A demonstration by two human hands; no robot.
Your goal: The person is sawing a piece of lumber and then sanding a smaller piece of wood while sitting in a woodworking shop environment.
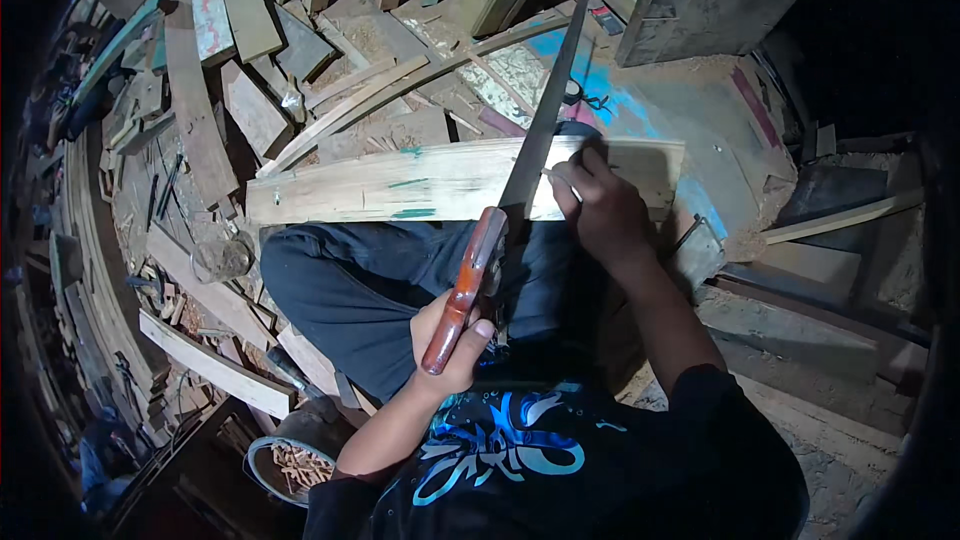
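Observation:
A handsaw with a reddish-brown wooden handle point(466, 292) and a long dark blade point(546, 118) points up and away in front of me. My left hand point(448, 345) is wrapped round the handle, thumb along its lower end. A pale wooden board point(380, 186) lies crosswise over my legs, and the blade passes above it. Beside the blade, over the board's right part, my right hand point(604, 202) is closed with the fingers bent. A thin pale tip shows at its fingers; what it belongs to is hidden.
Wood offcuts and planks point(205, 70) litter the floor on the left and far side. A bucket point(290, 468) of wood chips stands at the lower left, near a clear jar point(222, 258). Stacked boards point(800, 340) lie at the right. A grey wooden panel point(690, 0) rises at the far right.

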